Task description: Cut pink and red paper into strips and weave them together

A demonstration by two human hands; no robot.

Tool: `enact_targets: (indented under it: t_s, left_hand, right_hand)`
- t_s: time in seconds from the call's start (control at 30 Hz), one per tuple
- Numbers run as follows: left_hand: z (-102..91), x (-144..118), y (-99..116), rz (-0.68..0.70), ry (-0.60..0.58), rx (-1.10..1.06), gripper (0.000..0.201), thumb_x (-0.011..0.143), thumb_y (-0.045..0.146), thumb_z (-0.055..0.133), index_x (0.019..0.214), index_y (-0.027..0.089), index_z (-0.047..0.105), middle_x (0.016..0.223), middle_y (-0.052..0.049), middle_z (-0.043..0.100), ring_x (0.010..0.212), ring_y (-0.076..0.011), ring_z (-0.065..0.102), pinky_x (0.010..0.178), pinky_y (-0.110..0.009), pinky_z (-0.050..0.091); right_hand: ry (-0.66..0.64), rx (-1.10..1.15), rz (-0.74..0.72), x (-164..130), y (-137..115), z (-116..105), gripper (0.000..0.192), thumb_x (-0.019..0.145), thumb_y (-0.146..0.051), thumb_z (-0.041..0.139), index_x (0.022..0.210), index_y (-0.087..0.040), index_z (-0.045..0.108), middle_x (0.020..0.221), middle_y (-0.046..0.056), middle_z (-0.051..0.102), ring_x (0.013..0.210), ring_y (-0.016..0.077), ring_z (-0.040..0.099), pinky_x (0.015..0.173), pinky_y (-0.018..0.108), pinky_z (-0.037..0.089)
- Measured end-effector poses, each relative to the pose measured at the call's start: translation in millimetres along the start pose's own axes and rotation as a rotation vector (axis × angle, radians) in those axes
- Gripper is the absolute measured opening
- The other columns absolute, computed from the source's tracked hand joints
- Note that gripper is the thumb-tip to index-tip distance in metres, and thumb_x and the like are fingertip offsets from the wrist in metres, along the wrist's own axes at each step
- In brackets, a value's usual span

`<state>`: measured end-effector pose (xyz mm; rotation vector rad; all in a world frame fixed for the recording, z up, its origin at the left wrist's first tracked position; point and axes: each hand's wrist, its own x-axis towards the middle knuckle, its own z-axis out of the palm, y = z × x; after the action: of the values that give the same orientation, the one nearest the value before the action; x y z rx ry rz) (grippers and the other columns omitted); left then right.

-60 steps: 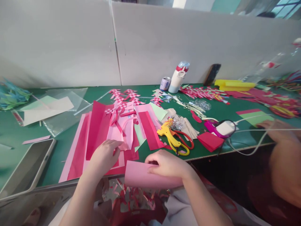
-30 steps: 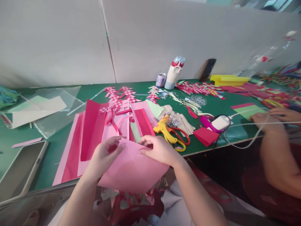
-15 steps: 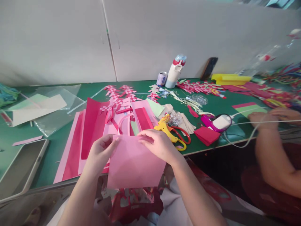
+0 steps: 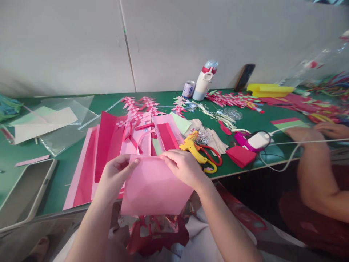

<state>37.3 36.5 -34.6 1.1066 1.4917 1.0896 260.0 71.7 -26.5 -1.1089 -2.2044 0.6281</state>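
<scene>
Green desk (image 4: pixel 240 125) surface is backed by white partition panels and littered with red and pink paper. No legible writing is seen on any item. 1 pink paper sheet (image 4: pixel 154 191) is held above the desk's near edge, its top edge pinched by the left hand (image 4: pixel 116 174) and right hand (image 4: pixel 182 166), fingers closed on it. It is slightly tilted, roughly square. Yellow-handled scissors (image 4: pixel 200 156) lie just beside the right hand.
</scene>
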Motion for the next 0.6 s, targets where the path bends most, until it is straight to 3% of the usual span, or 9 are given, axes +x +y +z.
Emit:
enact_targets:
  t_s: [0.1, 0.23, 0.47, 0.53, 0.6]
  left_hand:
    - [0.3, -0.6, 0.5, -0.016, 0.062, 0.025, 0.036, 0.068, 0.049, 0.073, 0.084, 0.016, 0.071, 0.074, -0.002, 0.065, 0.066, -0.0131, 0.055, 0.055, -0.02, 0.04]
    - [0.2, -1.9, 1.6, -0.057, 0.034, 0.006, 0.037, 0.068, 0.051, 0.071, 0.079, 0.015, 0.069, 0.066, -0.001, 0.062, 0.058, -0.0127, 0.053, 0.051, -0.021, 0.039]
    - [-3.9, -0.4, -4.0, -0.02, -0.028, -0.057, 0.034, 0.074, 0.048, 0.067, 0.063, 0.016, 0.064, 0.056, 0.002, 0.05, 0.053, -0.0092, 0.043, 0.047, -0.019, 0.034]
    - [-3.1, -2.6, -3.0, -0.011, -0.008, -0.041, 0.035, 0.074, 0.048, 0.067, 0.062, 0.016, 0.064, 0.055, 0.001, 0.05, 0.052, -0.0094, 0.043, 0.047, -0.02, 0.034]
    - [-0.6, -6.8, -0.1, -0.003, 0.053, 0.021, 0.035, 0.073, 0.049, 0.067, 0.063, 0.016, 0.064, 0.055, 0.001, 0.049, 0.052, -0.0098, 0.042, 0.045, -0.02, 0.033]
  right_hand:
    - [-0.059, 0.05, 0.111, 0.1, 0.8, -1.1, 0.021, 0.093, -0.026, 0.046, 0.094, -0.019, 0.066, 0.084, 0.003, 0.069, 0.076, 0.0141, 0.063, 0.068, 0.023, 0.04]
    - [-0.161, 0.177, 0.208, 0.9, -0.1, -5.5, 0.025, 0.094, -0.033, 0.045, 0.081, -0.017, 0.06, 0.073, 0.0, 0.062, 0.069, 0.0119, 0.057, 0.061, 0.021, 0.035]
    - [-0.316, 0.36, 0.225, 2.2, 1.3, -10.6, 0.036, 0.095, -0.04, 0.038, 0.072, -0.016, 0.05, 0.07, -0.002, 0.053, 0.068, 0.0109, 0.051, 0.061, 0.021, 0.035]
    - [-0.308, 0.322, 0.232, 1.9, 2.3, -9.0, 0.034, 0.095, -0.04, 0.04, 0.075, -0.017, 0.053, 0.07, -0.001, 0.055, 0.068, 0.0118, 0.052, 0.062, 0.022, 0.037]
    - [-0.177, 0.196, 0.208, 1.3, 0.4, -5.2, 0.022, 0.092, -0.035, 0.048, 0.083, -0.018, 0.058, 0.078, 0.0, 0.06, 0.076, 0.0143, 0.056, 0.069, 0.025, 0.041]
